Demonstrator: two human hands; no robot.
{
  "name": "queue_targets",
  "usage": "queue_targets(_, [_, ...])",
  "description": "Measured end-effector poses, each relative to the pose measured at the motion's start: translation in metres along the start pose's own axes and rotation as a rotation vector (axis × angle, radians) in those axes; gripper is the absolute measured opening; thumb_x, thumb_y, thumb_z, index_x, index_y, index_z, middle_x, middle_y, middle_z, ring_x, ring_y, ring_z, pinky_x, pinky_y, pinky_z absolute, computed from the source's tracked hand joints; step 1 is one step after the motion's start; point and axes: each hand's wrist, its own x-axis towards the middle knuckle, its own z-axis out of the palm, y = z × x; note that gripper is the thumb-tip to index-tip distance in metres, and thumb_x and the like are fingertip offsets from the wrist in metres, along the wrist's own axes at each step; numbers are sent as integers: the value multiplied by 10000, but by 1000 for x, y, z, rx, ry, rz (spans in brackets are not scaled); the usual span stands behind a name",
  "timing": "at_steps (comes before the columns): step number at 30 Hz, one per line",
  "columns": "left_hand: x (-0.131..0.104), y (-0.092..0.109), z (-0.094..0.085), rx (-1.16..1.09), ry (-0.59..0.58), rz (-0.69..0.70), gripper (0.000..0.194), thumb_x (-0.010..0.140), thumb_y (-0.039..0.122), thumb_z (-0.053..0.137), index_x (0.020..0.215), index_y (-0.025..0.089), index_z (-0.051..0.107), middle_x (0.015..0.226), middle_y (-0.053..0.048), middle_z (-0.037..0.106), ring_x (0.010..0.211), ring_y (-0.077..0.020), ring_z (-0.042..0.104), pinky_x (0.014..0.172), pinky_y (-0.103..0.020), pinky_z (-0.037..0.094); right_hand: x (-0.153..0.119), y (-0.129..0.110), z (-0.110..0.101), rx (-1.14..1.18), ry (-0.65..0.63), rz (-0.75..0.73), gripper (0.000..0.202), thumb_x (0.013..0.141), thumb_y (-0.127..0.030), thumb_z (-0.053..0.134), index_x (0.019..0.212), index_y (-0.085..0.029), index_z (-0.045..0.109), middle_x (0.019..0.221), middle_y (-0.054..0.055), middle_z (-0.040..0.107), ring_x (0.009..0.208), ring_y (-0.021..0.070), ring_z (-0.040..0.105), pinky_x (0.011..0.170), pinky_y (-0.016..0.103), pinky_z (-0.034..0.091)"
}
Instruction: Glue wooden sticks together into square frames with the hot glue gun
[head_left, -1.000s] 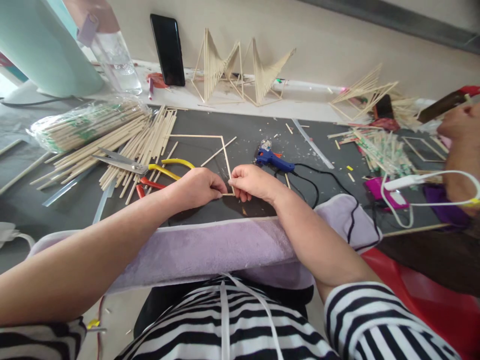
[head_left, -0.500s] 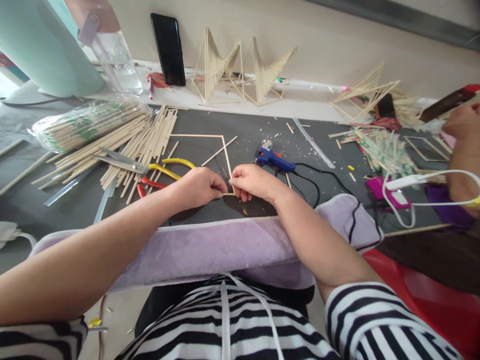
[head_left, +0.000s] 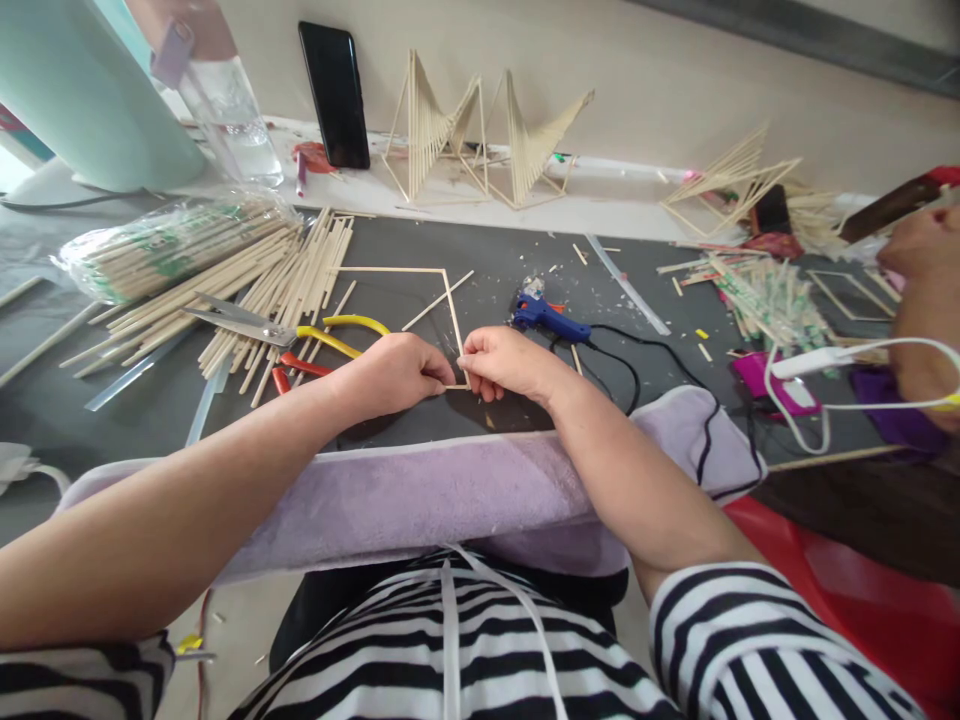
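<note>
Reaching forward over a lilac cloth, the left hand and right hand come close together, wrists angled inward. Fingers curled and closed, the left pinches the near side of a stick frame, the right its right-hand side beside the corner. Thin and pale, the frame lies on a dark tabletop, three straight sides showing.

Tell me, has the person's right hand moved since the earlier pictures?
No, not visibly: judged against the blue glue gun, the right hand shifts neither way, staying at the near corner of the stick frame.
</note>
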Motion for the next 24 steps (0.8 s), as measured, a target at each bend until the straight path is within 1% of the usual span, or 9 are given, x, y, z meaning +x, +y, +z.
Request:
queue_targets(8, [-1,1,-2,10,-9,-9,253,721,178,564,853,220,776,770,30,740,724,-119,642,685,-210,430,2,2,0,-18,2,-4,141,818,-123,510,691,-183,504,513,-34,607,394,80,552,342,162,408])
queue_targets(18, [-1,2,-3,17,-3,13,253,722,182,557,849,222,772,776,28,745,731,-122,643,688,-211,436,2,2,0,6,-10,7,148,828,-124,516,695,-187,498,511,-38,601,389,81,546,341,166,404])
queue_targets(24, [-2,2,-3,4,-8,-1,252,725,183,563,858,210,775,791,17,745,740,-125,644,701,-216,435,2,4,0,-4,-8,-12,150,826,-124,507,689,-184,501,519,-31,607,392,81,553,340,164,404])
